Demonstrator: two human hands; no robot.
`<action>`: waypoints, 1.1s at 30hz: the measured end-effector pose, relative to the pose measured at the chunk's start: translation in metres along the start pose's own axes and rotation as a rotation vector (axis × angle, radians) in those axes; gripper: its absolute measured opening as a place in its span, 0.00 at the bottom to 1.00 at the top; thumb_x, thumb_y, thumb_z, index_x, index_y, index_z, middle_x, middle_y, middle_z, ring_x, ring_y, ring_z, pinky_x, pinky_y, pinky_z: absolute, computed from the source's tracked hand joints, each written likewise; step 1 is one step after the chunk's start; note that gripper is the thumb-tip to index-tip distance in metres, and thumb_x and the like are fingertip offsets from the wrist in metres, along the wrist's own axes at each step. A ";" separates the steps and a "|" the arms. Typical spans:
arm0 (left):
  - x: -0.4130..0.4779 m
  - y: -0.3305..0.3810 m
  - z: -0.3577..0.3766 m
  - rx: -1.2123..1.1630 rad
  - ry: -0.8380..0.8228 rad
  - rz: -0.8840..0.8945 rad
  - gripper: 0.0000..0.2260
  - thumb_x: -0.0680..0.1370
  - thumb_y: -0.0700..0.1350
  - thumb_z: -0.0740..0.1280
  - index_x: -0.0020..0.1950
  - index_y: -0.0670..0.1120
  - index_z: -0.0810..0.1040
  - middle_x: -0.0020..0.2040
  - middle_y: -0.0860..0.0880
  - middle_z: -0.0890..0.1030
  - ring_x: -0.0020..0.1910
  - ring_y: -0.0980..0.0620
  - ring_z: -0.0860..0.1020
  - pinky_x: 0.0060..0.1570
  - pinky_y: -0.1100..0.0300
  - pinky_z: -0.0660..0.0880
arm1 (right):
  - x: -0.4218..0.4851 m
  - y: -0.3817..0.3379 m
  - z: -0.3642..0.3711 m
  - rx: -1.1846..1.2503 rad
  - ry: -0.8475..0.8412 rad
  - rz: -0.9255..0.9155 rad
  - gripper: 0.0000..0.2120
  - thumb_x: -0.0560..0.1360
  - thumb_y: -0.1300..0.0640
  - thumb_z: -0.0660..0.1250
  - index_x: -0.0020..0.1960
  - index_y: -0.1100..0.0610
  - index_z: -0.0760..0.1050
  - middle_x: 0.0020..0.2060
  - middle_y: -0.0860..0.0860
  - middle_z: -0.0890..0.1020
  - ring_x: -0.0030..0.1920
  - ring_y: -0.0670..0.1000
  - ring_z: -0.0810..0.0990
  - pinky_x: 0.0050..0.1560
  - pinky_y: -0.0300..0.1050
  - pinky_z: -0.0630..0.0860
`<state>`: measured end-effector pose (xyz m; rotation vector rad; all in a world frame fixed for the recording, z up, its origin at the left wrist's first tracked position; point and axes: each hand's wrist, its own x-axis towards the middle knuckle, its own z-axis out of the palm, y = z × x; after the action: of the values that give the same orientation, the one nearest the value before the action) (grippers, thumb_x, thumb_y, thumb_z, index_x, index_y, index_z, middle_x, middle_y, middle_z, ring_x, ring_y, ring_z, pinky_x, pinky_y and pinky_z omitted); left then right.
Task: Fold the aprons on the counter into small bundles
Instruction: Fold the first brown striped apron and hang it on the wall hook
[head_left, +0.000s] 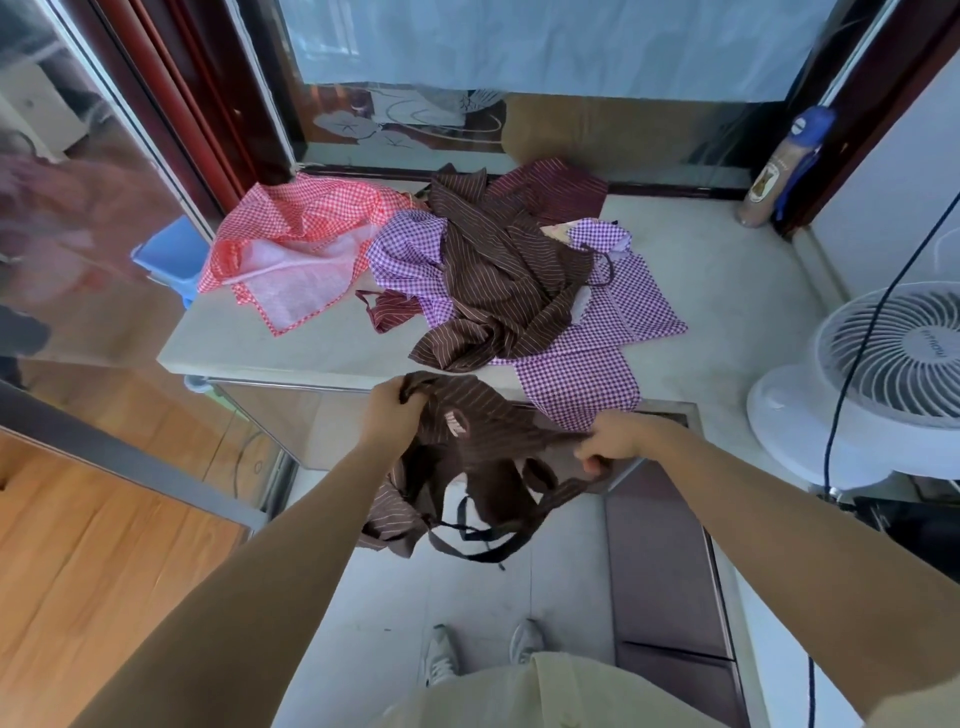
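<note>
Just off the pale stone surface (727, 270), the left grip (390, 410) and right grip (615, 441) clutch a dark brown pinstriped cloth apron (467, 467). On it lie heaped a red-checked apron (291, 228), a purple-checked apron (623, 317), a brown-striped apron (498, 275) and a maroon-striped apron (550, 187).

This looks like a home, in a narrow nook by glass doors. A pale stone desk (291, 338) stands against a glass panel etched with lotus leaves (405, 119), beside wood flooring (78, 519). A white electric fan (893, 364) sits alongside, and checked and striped aprons (498, 270) lie heaped on the desk.
</note>
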<state>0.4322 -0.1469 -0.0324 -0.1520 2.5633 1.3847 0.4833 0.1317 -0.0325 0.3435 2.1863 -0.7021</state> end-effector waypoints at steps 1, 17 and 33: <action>0.002 0.000 -0.001 0.003 0.033 -0.003 0.06 0.80 0.42 0.63 0.52 0.44 0.79 0.42 0.46 0.81 0.41 0.46 0.78 0.45 0.54 0.75 | -0.002 0.001 -0.001 0.209 0.036 0.013 0.14 0.80 0.57 0.62 0.39 0.61 0.79 0.40 0.56 0.85 0.46 0.54 0.83 0.55 0.46 0.76; -0.022 0.001 0.018 0.066 -0.529 0.148 0.09 0.80 0.40 0.65 0.59 0.43 0.79 0.51 0.48 0.83 0.51 0.48 0.81 0.59 0.51 0.76 | -0.034 -0.123 -0.020 1.643 -0.358 -0.556 0.17 0.84 0.62 0.49 0.66 0.68 0.70 0.63 0.66 0.77 0.63 0.62 0.78 0.64 0.56 0.75; -0.013 0.037 -0.018 -1.046 -0.343 -0.364 0.12 0.84 0.41 0.56 0.57 0.38 0.77 0.43 0.43 0.85 0.39 0.49 0.85 0.36 0.58 0.82 | 0.007 -0.010 0.085 0.266 -0.338 -0.234 0.47 0.66 0.45 0.79 0.77 0.49 0.57 0.68 0.46 0.72 0.69 0.51 0.70 0.73 0.55 0.65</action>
<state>0.4355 -0.1420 0.0100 -0.4594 1.2540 2.1744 0.5264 0.0739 -0.0789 0.0916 1.8302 -1.1016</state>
